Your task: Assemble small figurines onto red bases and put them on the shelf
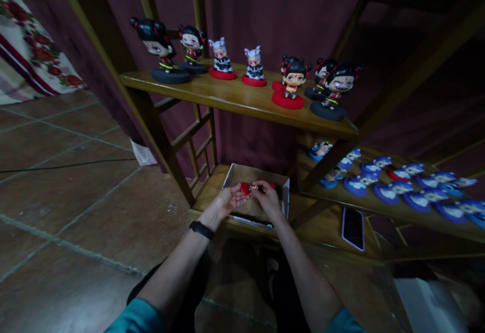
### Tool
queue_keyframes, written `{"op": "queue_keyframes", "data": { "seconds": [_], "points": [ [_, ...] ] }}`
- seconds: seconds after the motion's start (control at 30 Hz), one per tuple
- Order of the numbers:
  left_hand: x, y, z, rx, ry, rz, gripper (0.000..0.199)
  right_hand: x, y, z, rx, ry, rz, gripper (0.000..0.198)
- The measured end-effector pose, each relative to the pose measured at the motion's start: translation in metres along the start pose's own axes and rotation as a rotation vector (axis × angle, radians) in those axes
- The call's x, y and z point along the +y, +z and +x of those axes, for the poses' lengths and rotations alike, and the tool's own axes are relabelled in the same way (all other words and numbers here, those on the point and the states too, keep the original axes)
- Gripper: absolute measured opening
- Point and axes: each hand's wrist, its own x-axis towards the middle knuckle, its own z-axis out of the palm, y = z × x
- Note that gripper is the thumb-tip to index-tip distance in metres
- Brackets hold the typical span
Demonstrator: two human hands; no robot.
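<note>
Over an open cardboard box point(282, 199) on the low shelf, both my hands hold a small figurine point(245, 188) with a round red base. My left hand point(227, 202), a black band on its wrist, has its fingers around the red base, palm turned up. The fingers of my right hand point(268, 200) are closed on the figurine's other end, which they partly hide. Another bit of red shows just beyond my right fingertips; I cannot make out what it belongs to.
Above stands a wooden shelf point(227, 93) with several figurines, among them a black-haired one on a red base point(288, 101). Blue-based figurines point(392, 191) line a shelf at right. A phone point(352, 228) lies on the lower board. A slanted post point(326, 163) rises right of the box.
</note>
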Motion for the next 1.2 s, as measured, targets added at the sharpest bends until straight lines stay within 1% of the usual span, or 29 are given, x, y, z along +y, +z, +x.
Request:
{"op": "queue_keyframes", "data": {
  "seconds": [0.1,0.33,0.53,0.83,0.97,1.1,1.2],
  "points": [
    [0.000,0.001,0.000,0.010,-0.006,0.034,0.031,-0.002,0.001,-0.002,-0.002,-0.037,-0.049,0.022],
    [-0.002,0.000,0.000,0.022,0.012,0.114,0.036,-0.010,0.000,-0.005,-0.027,-0.063,-0.126,0.021],
    [-0.003,0.001,-0.001,0.015,0.049,0.120,0.032,-0.016,-0.001,-0.008,-0.032,-0.085,-0.162,0.021],
    [-0.003,0.002,-0.002,0.014,0.071,0.108,0.026,-0.014,0.000,-0.006,-0.042,-0.085,-0.153,0.019],
    [-0.004,0.002,0.000,0.037,0.084,0.108,0.023,-0.017,-0.001,-0.008,-0.047,-0.096,-0.171,0.019],
    [-0.005,0.002,0.001,0.054,0.097,0.104,0.020,-0.023,-0.002,-0.011,-0.034,-0.171,-0.252,0.018],
    [-0.005,0.003,0.000,0.077,0.109,0.117,0.019,-0.028,-0.002,-0.013,-0.057,-0.249,-0.300,0.018]
  ]
}}
